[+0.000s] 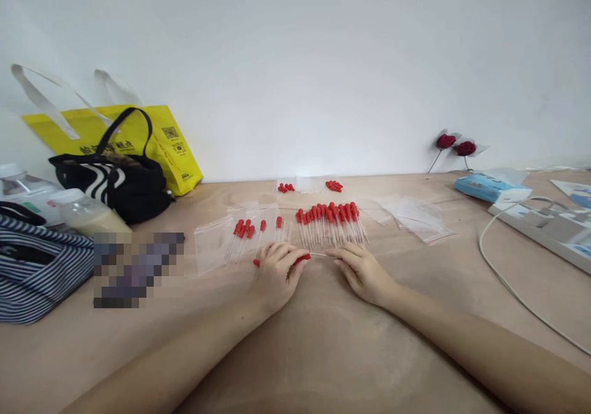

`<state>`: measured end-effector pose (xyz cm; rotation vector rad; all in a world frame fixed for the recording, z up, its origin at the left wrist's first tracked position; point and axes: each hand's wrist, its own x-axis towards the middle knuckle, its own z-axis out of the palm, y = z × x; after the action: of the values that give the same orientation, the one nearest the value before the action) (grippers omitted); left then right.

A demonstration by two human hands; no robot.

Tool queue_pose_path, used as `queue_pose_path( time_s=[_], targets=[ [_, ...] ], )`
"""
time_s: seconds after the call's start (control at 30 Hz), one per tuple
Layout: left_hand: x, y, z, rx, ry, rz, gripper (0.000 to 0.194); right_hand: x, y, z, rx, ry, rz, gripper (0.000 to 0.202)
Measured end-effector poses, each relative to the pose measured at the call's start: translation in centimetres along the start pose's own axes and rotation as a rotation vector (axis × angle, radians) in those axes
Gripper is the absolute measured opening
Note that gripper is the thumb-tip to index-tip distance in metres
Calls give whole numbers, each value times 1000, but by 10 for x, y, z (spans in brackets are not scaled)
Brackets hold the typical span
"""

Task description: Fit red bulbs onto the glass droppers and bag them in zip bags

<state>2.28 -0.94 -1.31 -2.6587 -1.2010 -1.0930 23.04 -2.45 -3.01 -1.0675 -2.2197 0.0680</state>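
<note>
Between my two hands lies a dropper, its red rubber bulb (302, 258) at my left hand (279, 272) and its thin clear tube (317, 254) running across to my right hand (357, 269). My left fingers are closed round the bulb end. My right fingertips pinch the far end of the tube. Another red bulb (257, 262) pokes out on the left side of my left hand; the rest of it is hidden. Just beyond my hands lies a row of several red-topped droppers (330, 220). To the left, several more droppers (243, 228) lie on clear zip bags (210, 245).
At the back are bagged droppers (333, 186). Clear bags (418, 217) lie right of the row. A blue tissue pack (489, 187), a power strip (545, 229) and a white cable (501, 272) are at right. A yellow bag (178, 131), black bag (133, 192) and bottle (95, 217) stand left.
</note>
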Motion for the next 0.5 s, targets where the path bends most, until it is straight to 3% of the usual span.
queue_pose_path(
  time_s=[0.3,0.5],
  targets=[
    [0,4,1,-24,35,-58,13,-1,-4,-1,27,-29,-68,25],
    [-4,3,-1,-44,20,-40,14,-1,-3,-5,-84,-28,-145,26]
  ],
)
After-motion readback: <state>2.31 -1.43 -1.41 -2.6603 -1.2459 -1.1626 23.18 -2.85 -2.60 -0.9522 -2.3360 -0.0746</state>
